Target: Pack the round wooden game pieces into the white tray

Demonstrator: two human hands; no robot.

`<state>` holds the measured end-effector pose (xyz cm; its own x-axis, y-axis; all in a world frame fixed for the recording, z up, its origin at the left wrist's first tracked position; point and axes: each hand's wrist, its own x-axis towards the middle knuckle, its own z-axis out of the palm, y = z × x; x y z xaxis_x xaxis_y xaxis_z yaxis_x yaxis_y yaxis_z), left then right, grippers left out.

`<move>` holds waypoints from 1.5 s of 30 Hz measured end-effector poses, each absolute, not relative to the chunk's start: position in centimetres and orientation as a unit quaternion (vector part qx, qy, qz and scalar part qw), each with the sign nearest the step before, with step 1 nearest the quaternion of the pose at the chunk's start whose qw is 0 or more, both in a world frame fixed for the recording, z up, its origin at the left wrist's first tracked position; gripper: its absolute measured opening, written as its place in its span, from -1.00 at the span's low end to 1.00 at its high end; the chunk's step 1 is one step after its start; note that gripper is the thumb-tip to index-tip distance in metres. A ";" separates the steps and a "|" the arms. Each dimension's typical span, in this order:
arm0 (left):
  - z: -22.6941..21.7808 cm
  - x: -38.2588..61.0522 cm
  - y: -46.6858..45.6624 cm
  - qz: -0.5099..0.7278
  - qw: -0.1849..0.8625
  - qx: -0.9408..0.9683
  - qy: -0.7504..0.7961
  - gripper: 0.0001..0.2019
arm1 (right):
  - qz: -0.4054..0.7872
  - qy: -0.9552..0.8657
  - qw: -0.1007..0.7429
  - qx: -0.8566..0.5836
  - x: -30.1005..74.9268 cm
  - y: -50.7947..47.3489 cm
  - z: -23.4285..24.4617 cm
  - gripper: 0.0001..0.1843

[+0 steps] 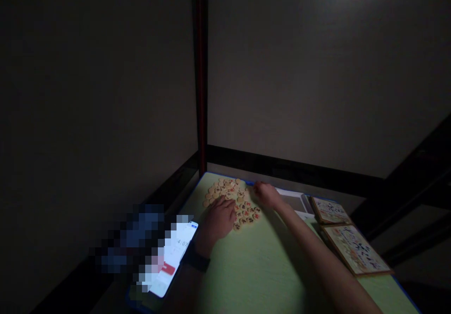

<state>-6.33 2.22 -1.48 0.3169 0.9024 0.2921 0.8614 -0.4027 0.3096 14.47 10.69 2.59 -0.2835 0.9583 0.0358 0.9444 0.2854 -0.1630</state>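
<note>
Round wooden Chinese chess pieces (245, 214), marked in red and black characters, lie in a loose group on the green tabletop (243, 276). More pieces (218, 187) are spread behind, several of them showing plain faces. My left hand (221, 216) lies palm down at the near left side of the pieces, fingers stretched out and touching some of them. Its wrist wears a dark band (195, 257). My right hand (266, 195) is closed at the far edge, just right of the pieces. Whatever its curled fingers hold is hidden.
A lit phone (176, 253) lies at the table's left edge, partly pixelated. Behind my right forearm is a white open box or tray (298, 199). Two decorated wooden panels with characters, a smaller one (329, 210) and a larger one (355, 248), lie at right. Walls (299, 70) enclose the corner.
</note>
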 end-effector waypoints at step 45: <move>0.4 -6.2 1.8 0.208 0.054 0.826 0.522 -0.65 | 0.124 -0.862 0.051 -0.488 10.8 11.0 2.9 -0.72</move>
<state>-6.15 1.81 0.44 0.3693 0.8842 0.2860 0.8391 -0.4495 0.3063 10.82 10.96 2.90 -0.5181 0.8547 -0.0335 0.8297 0.4926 -0.2626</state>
